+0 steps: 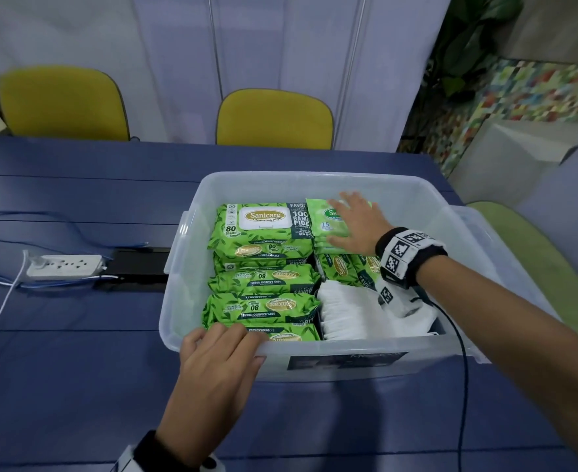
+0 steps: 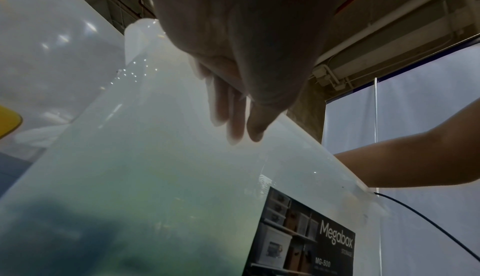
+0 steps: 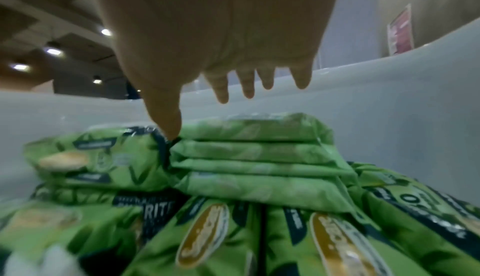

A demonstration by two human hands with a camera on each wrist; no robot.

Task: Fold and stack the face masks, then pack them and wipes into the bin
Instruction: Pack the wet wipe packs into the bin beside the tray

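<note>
Head view: right hand (image 1: pixel 359 223) flat, grip wide, above small wipes (image 1: pixel 325 226); left hand (image 1: pixel 221 352) holds bin (image 1: pixel 315 349) rim.

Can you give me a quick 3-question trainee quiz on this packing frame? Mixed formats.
1. True or false: the right hand grips a white mask.
2. Multiple choice: where does the left hand rest? A) on the power strip B) on the near rim of the bin C) on a yellow chair
3. Fill in: the folded masks sit in the bin's near-____ corner.

Key: 1 false, it lies flat over the small wipes packs; 2 B; 3 right.
</note>
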